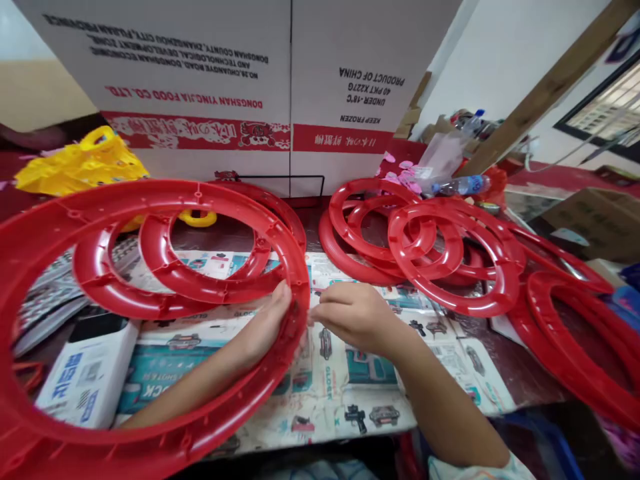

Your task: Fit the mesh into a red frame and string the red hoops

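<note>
A large red plastic ring (297, 293) with a hollow, ribbed channel is tilted up at the left and fills much of that side. My left hand (273, 317) reaches through its middle and grips the right part of the rim, thumb on the near face; the other fingers are partly hidden behind the ring. Just right of that rim is my right hand (353, 313), its fingers closed in a pinch at the ring's outer edge. What the fingertips hold, if anything, is too small to make out.
More red rings (450, 300) lie piled at the right, and smaller ones (125, 297) sit behind the large ring. A white carton (200, 60) stands at the back. Also around are a yellow bag (80, 167), a white box (90, 377), a plastic bottle (460, 187) and a printed sheet (370, 393).
</note>
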Demonstrator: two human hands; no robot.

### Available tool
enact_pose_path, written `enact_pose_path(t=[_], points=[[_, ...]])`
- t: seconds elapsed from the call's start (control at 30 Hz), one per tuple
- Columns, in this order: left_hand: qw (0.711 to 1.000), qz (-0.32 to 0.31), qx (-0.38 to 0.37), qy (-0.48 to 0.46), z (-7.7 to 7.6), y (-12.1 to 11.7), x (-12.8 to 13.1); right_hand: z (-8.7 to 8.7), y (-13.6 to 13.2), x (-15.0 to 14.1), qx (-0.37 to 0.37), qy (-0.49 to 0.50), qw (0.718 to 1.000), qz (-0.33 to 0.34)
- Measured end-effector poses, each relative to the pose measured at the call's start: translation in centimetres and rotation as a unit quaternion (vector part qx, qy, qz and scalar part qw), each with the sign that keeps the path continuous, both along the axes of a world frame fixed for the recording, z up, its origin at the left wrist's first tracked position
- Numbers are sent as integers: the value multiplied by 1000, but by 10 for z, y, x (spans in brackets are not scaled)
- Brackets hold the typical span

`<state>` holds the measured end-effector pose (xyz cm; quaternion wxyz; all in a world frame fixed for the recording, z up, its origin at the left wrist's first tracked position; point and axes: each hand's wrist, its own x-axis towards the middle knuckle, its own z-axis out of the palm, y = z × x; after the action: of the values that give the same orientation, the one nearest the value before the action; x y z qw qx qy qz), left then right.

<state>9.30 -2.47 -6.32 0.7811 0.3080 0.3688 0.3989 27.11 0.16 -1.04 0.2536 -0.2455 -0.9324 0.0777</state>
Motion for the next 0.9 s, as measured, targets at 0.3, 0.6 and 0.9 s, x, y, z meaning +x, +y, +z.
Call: enact_pose_path(t=[0.3,0.6,0.9], points=[[999,-34,-27,-27,-6,-14,20,-18,3,12,-13,71,997,21],[997,-47,21,49,-15,-26,8,-33,-2,4,-52,11,998,16],[992,-123,-1,12,-19,-25,-5,-31,-2,3,-84,29,996,26]])
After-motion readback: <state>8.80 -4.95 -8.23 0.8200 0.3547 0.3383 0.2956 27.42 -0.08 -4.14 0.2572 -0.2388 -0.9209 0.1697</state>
